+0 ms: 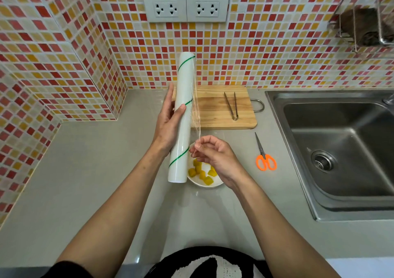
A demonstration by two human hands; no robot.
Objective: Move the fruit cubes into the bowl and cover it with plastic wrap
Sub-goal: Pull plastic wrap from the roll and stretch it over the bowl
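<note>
My left hand (168,119) grips a long white roll of plastic wrap (183,115) with a green spiral stripe, held lengthwise above the counter. My right hand (213,156) pinches the loose edge of the clear film (195,111) beside the roll's near end. Under both hands sits a white bowl (204,185) holding several yellow fruit cubes (202,174); the roll and my right hand hide part of it.
A wooden cutting board (215,111) with metal tongs (231,106) lies behind the bowl. Orange-handled scissors (264,156) lie to the right on the grey counter (96,171). A steel sink (341,149) is further right. Tiled walls stand behind and left.
</note>
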